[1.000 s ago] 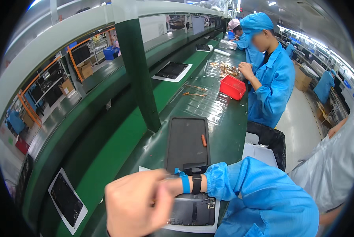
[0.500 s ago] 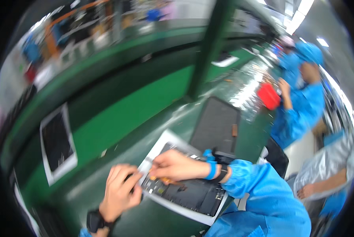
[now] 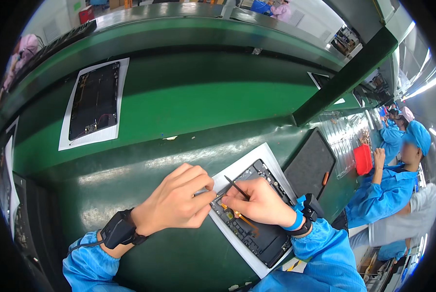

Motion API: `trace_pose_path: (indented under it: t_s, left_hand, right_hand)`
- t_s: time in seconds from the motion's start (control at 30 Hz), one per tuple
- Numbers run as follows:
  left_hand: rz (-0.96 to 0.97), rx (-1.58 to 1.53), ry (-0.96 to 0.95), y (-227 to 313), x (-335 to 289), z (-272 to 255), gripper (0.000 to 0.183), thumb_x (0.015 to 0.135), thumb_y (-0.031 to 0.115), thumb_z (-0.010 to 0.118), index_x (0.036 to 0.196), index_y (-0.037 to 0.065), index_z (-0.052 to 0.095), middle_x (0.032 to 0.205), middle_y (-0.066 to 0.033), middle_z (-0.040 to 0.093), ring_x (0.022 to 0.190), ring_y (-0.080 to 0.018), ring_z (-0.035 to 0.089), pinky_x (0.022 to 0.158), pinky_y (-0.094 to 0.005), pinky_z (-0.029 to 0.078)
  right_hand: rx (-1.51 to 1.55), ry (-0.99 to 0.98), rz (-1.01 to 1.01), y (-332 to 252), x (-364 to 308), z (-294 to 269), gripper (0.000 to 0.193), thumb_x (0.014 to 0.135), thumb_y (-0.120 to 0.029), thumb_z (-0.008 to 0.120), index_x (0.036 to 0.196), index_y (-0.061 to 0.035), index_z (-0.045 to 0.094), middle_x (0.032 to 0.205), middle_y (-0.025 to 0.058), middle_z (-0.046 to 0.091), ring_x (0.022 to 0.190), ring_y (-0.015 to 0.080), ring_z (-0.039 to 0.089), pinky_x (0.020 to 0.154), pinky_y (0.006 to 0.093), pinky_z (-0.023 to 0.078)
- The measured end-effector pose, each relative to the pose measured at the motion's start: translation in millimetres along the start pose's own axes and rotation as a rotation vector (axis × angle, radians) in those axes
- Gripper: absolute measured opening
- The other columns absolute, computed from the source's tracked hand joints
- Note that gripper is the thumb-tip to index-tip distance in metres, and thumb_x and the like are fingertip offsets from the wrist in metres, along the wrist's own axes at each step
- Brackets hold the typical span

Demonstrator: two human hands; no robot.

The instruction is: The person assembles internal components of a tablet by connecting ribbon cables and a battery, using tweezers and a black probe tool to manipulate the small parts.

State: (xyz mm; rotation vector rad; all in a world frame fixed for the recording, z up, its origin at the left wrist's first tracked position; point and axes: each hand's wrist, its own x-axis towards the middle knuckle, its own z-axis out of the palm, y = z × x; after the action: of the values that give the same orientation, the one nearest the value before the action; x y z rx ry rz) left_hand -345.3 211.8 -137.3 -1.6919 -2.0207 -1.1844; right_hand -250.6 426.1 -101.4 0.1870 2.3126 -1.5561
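An opened tablet, black inside with an orange flex cable, lies on a white sheet on the green bench. My right hand is over its upper left part, closed around a thin dark pointed stick whose tip points up and left. The fingertips are down by the cable's upper end. My left hand sits at the tablet's left edge, fingers pinched together close to the right fingertips. A small pale sliver shows at those fingers; what they hold I cannot make out.
Beyond my right hand lies a dark mat with a brown-orange piece on it. Another opened tablet rests on the raised green shelf. A green post slants up at right. A co-worker in blue sits near a red container.
The view has swung and sharpened. My left hand has turned and moved in beside the right fingertips. The dark stick now shows in my right hand.
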Motion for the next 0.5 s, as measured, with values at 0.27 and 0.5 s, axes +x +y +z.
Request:
trace_pose_path:
  t_s: [0.27, 0.5]
  left_hand:
    - [0.010, 0.000, -0.001, -4.8, 0.6, 0.2, 0.024, 0.058, -0.001, 0.069, 0.082, 0.004, 0.071, 0.090, -0.0061, 0.063, 0.080, -0.0255, 0.059, 0.068, -0.0380, 0.046]
    - [0.114, -0.047, -0.072, -1.4, 9.9, -1.4, 0.027, 0.057, -0.002, 0.068, 0.083, 0.004, 0.072, 0.087, -0.0064, 0.063, 0.082, -0.0267, 0.061, 0.068, -0.0372, 0.047]
  right_hand:
    - [-0.178, 0.082, -0.048, -7.2, 1.6, 6.1, 0.024, 0.091, -0.016, 0.075, 0.079, 0.0028, 0.066, 0.061, 0.0076, 0.064, 0.055, 0.0074, 0.057, 0.051, 0.0286, 0.045]
    - [-0.253, 0.063, -0.045, -10.4, 2.1, -2.1, 0.028, 0.088, -0.019, 0.076, 0.074, 0.0025, 0.065, 0.060, 0.0091, 0.064, 0.054, 0.0122, 0.057, 0.053, 0.0325, 0.048]
